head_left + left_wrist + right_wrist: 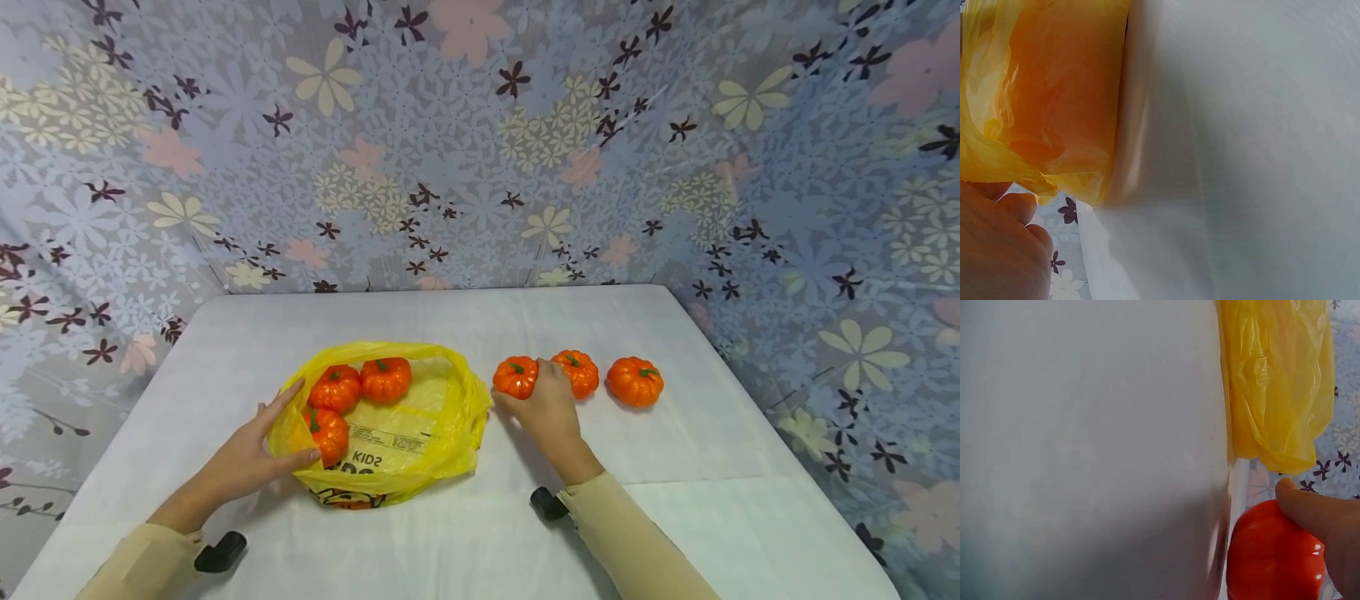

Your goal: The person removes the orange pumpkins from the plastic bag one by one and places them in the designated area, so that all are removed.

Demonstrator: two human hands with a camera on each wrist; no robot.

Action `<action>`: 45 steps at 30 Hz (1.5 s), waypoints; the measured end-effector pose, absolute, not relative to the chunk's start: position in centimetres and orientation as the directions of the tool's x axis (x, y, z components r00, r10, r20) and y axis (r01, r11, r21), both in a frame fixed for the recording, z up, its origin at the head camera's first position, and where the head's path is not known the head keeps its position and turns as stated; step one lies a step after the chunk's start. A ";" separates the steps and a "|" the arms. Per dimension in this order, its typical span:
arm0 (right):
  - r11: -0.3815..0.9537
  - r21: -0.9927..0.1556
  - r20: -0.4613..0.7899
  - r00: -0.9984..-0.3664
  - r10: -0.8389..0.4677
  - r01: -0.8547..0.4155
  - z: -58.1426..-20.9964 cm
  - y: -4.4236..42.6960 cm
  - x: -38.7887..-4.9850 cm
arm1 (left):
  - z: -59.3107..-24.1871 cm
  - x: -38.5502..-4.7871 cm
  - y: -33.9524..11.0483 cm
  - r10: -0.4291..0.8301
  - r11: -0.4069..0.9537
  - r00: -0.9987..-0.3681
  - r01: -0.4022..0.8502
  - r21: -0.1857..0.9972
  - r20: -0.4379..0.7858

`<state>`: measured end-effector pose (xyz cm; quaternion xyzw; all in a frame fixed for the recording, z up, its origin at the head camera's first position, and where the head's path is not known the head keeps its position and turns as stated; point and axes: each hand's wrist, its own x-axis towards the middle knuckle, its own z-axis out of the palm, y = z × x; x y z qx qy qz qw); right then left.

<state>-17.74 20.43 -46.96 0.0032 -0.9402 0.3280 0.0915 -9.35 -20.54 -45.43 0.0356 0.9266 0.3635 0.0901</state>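
Pinching a glossy orange toy pumpkin [515, 375], the right hand [551, 418] has its thumb on the left side and its fingers curled round the right; the right wrist view shows the thumb pressed on it. That pumpkin sits just right of an open yellow plastic bag [468, 410]. A second pumpkin [579, 372] is right beside the fingers, though whether they touch it I cannot tell, and a third [635, 382] stands a little apart further right.

The left hand [251, 454] rests at the bag's left rim, thumb and forefinger spread wide against the plastic; its remaining fingers are partly hidden. Inside the bag lie three more pumpkins: a back one [386, 380], a left one [334, 389] and a front one [328, 435] near the left thumb. White cloth [720, 450] covers the table, with floral fabric [480, 150] behind.
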 end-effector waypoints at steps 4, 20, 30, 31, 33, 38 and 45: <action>0.846 -0.526 0.179 -0.984 0.014 -0.083 -46.8 20.3 -17.5 | -45.4 -9.3 -20.5 0.129 0.731 -0.981 -0.003 0.683 -0.143; 0.782 -0.608 0.266 -0.963 0.036 -0.139 -45.4 20.4 -17.5 | -45.2 -9.3 -20.4 0.136 0.734 -0.983 0.018 0.679 -0.121; 0.712 -0.691 0.247 -0.967 0.067 -0.127 -44.7 20.5 -17.5 | -45.4 -9.3 -20.5 0.146 0.719 -0.984 0.036 0.694 -0.101; 0.709 -0.693 0.253 -0.965 0.069 -0.131 -44.7 20.5 -17.5 | -45.4 -9.3 -20.5 0.146 0.720 -0.984 0.037 0.693 -0.100; 0.703 -0.697 0.265 -0.962 0.065 -0.144 -44.6 20.4 -17.5 | -45.4 -9.3 -20.5 0.147 0.722 -0.984 0.040 0.690 -0.096; 0.698 -0.699 0.268 -0.962 0.053 -0.156 -44.5 20.0 -17.6 | -45.5 -9.3 -20.4 0.149 0.721 -0.984 0.044 0.691 -0.093; 0.683 -0.706 0.263 -0.965 0.007 -0.188 -44.3 18.9 -17.4 | -45.4 -9.4 -20.6 0.153 0.721 -0.984 0.048 0.692 -0.090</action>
